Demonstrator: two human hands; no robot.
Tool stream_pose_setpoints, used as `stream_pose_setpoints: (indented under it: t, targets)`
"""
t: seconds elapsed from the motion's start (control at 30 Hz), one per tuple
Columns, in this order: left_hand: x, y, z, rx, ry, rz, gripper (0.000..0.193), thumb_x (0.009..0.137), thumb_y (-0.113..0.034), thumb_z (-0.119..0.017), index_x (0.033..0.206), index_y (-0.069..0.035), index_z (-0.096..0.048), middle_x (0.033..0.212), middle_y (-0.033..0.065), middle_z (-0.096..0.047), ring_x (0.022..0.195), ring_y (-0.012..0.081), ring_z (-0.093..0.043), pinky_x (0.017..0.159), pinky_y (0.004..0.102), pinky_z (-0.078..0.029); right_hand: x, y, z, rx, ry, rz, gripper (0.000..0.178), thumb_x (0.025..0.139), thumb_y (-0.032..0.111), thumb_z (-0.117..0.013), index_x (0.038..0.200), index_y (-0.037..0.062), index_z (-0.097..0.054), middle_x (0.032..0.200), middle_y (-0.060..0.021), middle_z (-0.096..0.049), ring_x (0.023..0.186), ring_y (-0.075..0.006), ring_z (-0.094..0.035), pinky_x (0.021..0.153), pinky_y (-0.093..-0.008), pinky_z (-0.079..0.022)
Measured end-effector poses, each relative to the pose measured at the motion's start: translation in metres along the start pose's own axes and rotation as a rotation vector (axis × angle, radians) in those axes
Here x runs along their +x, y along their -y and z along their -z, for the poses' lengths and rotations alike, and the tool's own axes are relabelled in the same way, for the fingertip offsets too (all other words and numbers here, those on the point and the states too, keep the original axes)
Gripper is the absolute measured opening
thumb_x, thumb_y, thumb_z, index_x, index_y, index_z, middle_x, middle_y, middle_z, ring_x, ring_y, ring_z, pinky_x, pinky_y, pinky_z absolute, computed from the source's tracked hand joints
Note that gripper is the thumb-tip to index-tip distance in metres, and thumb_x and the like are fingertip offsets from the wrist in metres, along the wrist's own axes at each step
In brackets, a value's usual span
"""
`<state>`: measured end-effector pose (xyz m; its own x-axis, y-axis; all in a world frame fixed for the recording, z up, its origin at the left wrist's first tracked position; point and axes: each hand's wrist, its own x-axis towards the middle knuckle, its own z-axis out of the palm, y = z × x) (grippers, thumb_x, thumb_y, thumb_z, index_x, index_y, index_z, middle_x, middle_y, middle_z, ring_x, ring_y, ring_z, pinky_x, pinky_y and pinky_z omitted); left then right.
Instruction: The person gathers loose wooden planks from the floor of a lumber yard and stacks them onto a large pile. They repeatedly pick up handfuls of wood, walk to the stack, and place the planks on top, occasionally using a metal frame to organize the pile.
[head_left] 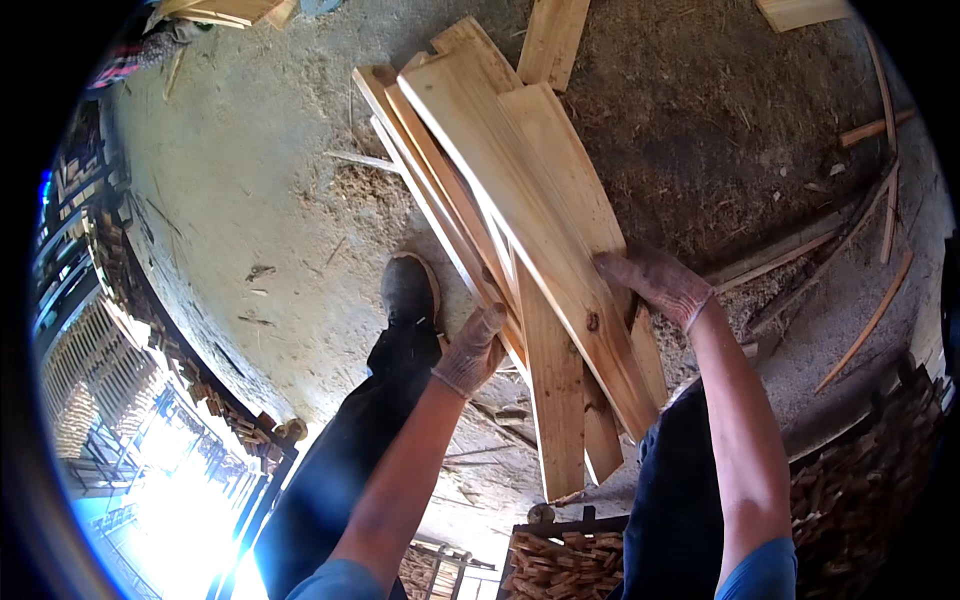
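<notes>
A loose stack of pale wooden boards (pixel 540 230) lies fanned at different angles in front of me, its near ends between my legs. My left hand (pixel 473 352), in a work glove, is closed on the edge of the narrow boards (pixel 447 205) along the stack's left side. On the right side, my gloved right hand (pixel 655 283) grips the edges of the boards, its fingertips touching the wide top board (pixel 530 220). That top board has a dark knot near its lower end. Parts of the fingers of both hands are hidden by wood and glove.
Another board (pixel 553 40) lies beyond the stack. Sawdust and bark (pixel 720 130) cover the floor at right, with curved wood strips (pixel 868 325). My dark shoe (pixel 408 290) is left of the boards. Wood piles (pixel 570 568) stand along the lower edge; a patterned cloth (pixel 130 60) shows at upper left.
</notes>
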<state>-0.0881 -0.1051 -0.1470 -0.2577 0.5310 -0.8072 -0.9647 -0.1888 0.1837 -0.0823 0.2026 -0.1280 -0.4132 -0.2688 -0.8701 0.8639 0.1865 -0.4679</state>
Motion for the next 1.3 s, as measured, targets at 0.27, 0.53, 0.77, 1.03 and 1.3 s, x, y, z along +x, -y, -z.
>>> stream_pose_setpoints:
  t: [0.27, 0.53, 0.77, 1.03, 1.3]
  targets:
    - [0.024, 0.028, 0.036, -0.29, -0.084, -0.071, 0.062, 0.093, -0.041, -0.074, 0.141, -0.008, -0.053, 0.139, 0.0092, -0.06, 0.129, 0.0254, -0.057, 0.109, 0.045, -0.049, 0.005, -0.013, -0.002, 0.19, -0.013, 0.065, 0.101, 0.074, 0.073, -0.077, 0.138, -0.0034, -0.058, 0.127, -0.0232, -0.067, 0.119, -0.0305, -0.062, 0.104, -0.0368, -0.047]
    - [-0.044, 0.004, -0.013, -0.05, -0.179, -0.082, 0.063, 0.096, -0.042, -0.069, 0.144, -0.006, -0.05, 0.135, 0.0108, -0.062, 0.122, 0.0229, -0.062, 0.101, 0.0394, -0.055, -0.042, 0.005, -0.051, 0.515, -0.049, 0.072, 0.08, 0.083, 0.055, -0.077, 0.136, -0.003, -0.059, 0.12, -0.0151, -0.069, 0.111, -0.0207, -0.063, 0.098, -0.032, -0.049]
    - [-0.128, -0.022, -0.065, 0.197, -0.172, -0.077, 0.045, 0.107, -0.033, -0.051, 0.138, -0.001, -0.055, 0.124, 0.0085, -0.064, 0.113, 0.0174, -0.061, 0.098, 0.0348, -0.049, -0.149, 0.033, -0.077, 0.805, -0.028, 0.131, 0.063, 0.096, 0.036, -0.07, 0.143, -0.0015, -0.052, 0.13, -0.0083, -0.066, 0.118, -0.015, -0.061, 0.104, -0.0299, -0.047]
    - [-0.228, -0.109, -0.262, 0.823, 0.2, 0.046, 0.076, 0.098, -0.06, -0.055, 0.137, 0.004, -0.054, 0.13, 0.0162, -0.063, 0.115, 0.0255, -0.064, 0.097, 0.0393, -0.055, -0.332, 0.063, -0.148, 1.012, -0.535, 0.466, 0.085, 0.088, 0.059, -0.069, 0.143, -0.0038, -0.052, 0.137, -0.0148, -0.062, 0.126, -0.0229, -0.057, 0.11, -0.0335, -0.043]
    - [-0.314, -0.129, -0.475, 1.248, 0.374, 0.076, 0.053, 0.103, -0.042, -0.053, 0.129, 0.003, -0.06, 0.116, 0.0127, -0.069, 0.101, 0.0218, -0.068, 0.082, 0.0326, -0.055, -0.523, 0.087, -0.205, 1.219, -0.977, 0.781, 0.092, 0.091, 0.061, -0.066, 0.147, -0.0088, -0.044, 0.139, -0.0161, -0.058, 0.128, -0.0192, -0.053, 0.111, -0.0345, -0.04]
